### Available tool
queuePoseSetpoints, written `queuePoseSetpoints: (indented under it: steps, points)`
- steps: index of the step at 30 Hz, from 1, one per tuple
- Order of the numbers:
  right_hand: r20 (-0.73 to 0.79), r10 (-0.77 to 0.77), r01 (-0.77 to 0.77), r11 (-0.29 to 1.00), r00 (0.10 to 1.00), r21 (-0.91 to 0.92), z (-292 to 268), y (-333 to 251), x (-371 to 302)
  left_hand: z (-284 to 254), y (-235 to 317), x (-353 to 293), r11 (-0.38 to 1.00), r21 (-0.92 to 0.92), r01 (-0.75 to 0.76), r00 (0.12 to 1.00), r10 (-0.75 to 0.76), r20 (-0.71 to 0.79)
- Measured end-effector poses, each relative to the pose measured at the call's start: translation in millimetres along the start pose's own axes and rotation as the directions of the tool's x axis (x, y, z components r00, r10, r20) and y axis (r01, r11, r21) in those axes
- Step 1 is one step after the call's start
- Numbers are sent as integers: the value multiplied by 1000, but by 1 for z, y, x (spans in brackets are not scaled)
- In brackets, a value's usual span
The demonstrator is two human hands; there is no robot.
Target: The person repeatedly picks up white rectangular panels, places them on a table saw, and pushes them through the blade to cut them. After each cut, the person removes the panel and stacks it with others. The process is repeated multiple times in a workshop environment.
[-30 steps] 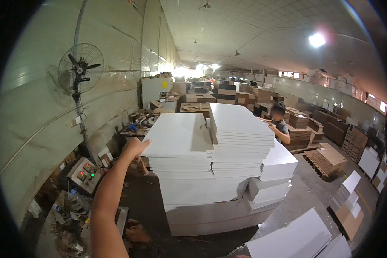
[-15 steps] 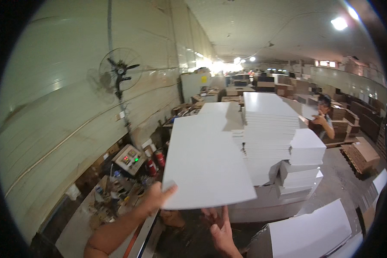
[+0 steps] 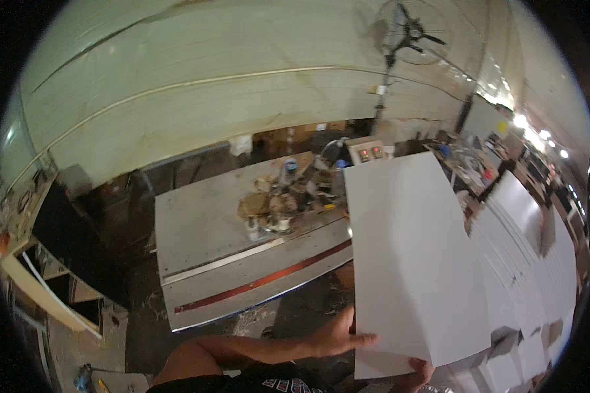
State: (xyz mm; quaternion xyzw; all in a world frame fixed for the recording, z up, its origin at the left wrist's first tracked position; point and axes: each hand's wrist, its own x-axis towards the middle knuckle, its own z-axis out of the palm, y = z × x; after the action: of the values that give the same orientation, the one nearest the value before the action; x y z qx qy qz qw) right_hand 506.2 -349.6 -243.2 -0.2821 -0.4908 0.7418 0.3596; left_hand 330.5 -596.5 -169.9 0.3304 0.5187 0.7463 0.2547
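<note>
A large white flat panel [image 3: 413, 255] stands tilted in front of me, right of the middle. My left hand [image 3: 337, 337] is closed on its left edge near the lower end, the thumb lying over the white face. Low at the panel's near edge, my right hand [image 3: 421, 373] grips it too, and most of that hand is cut off or hidden. Another white surface shows below the panel's near edge; whether it is a second sheet I cannot tell. To the right, close by the panel, rises a stack of white panels [image 3: 524, 249].
A grey machine table [image 3: 210, 216] with a red strip lies left of the panel, cluttered with small containers. Behind the panel is a control box [image 3: 368, 150] with lit red buttons. A fan [image 3: 413, 31] hangs on the wall. An open wooden frame [image 3: 46, 288] stands far left.
My view has swung left, away from the stacks. The panel has come off the stack side toward the machine table, and my right hand, formerly open below it, now grips its near edge.
</note>
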Motion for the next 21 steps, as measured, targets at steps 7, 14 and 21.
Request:
queuePoseSetpoints:
  steps: [7,14,21]
  points:
    - [117,61,-46,991,991,-127,61,86,61,-261,-30,-53,968,-195,158,682,-250,-688]
    - [255,169,-146,983,952,-108,200,252,59,-366,-127,-246,915,-304,266,472,-399,-786]
    - [117,477,-402,829,871,-388,264,341,52,-427,-141,-312,650,-566,507,192,-725,-661]
